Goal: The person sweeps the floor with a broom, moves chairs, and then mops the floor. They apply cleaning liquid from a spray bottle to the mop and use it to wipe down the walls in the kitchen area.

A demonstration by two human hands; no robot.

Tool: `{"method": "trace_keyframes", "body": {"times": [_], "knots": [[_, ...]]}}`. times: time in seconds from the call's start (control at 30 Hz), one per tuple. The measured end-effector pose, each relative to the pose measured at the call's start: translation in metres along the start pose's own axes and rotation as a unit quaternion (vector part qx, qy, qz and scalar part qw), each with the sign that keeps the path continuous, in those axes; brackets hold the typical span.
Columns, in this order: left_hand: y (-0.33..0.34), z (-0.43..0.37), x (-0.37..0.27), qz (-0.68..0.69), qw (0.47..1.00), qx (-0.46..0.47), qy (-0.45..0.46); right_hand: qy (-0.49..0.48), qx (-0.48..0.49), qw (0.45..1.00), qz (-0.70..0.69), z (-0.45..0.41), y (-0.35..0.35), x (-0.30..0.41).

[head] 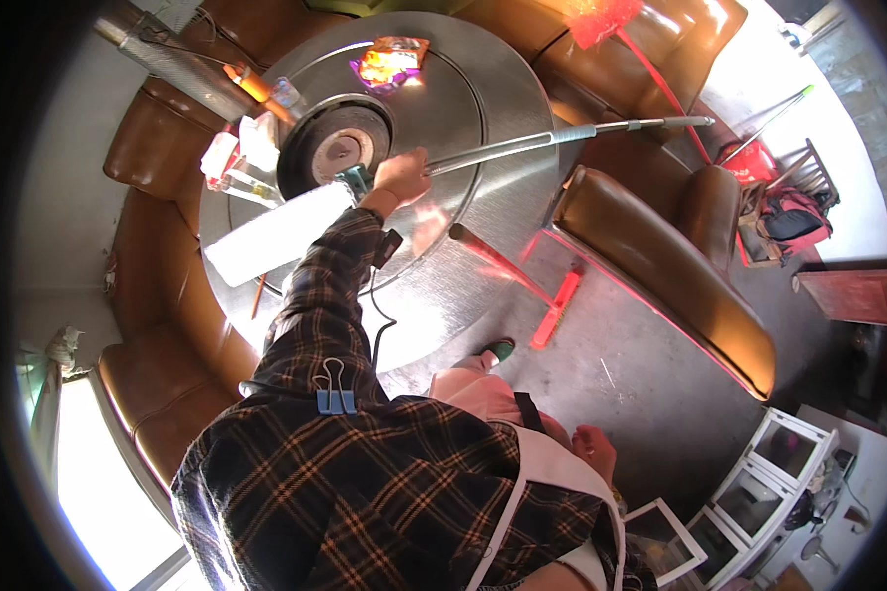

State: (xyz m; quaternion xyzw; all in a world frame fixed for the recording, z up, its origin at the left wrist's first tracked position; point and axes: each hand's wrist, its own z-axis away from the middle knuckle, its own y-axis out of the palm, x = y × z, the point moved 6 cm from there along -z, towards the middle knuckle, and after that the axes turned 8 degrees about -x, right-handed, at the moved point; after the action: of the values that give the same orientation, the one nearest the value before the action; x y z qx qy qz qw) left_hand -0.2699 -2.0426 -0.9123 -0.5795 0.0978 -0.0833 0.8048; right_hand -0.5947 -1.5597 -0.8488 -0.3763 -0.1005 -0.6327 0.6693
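My left hand [403,177] grips the metal pole [503,154] of a mop near its green head joint [353,181]. The mop's long white head [277,233] extends left over the round metal-topped stove table [517,96]. The pole runs right, past the table's rim, towards a brown sofa section. A small black device [388,249] with a cord shows beside my left forearm. My right hand [595,447] hangs low beside my pale trousers, its fingers loosely curled. Nothing shows in it.
A round burner plate [344,148], snack bag [392,63], tissue pack [257,140] and glass [251,188] are on the table. A red broom [558,310] leans at its edge. Brown sofas [658,281] surround it. A white-framed cabinet [758,473] stands lower right.
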Motion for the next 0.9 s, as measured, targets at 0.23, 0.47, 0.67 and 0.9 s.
{"method": "trace_keyframes", "body": {"times": [0.23,0.47,0.67,0.9], "knots": [[-0.150,0.123,-0.015,0.025,0.987,-0.156,0.005,-0.052,-0.072,0.996,-0.033,0.055,-0.030,-0.030],[-0.308,0.507,-0.027,0.534,0.845,0.029,0.010,-0.199,-0.133,0.970,-0.045,0.391,0.025,-0.020],[-0.345,0.720,-0.118,0.636,0.739,0.043,0.219,-0.213,-0.223,0.945,-0.110,0.617,0.091,-0.083],[-0.352,0.966,-0.285,0.726,0.546,0.229,0.349,-0.244,-0.448,0.854,-0.103,0.835,0.046,-0.122]]}}
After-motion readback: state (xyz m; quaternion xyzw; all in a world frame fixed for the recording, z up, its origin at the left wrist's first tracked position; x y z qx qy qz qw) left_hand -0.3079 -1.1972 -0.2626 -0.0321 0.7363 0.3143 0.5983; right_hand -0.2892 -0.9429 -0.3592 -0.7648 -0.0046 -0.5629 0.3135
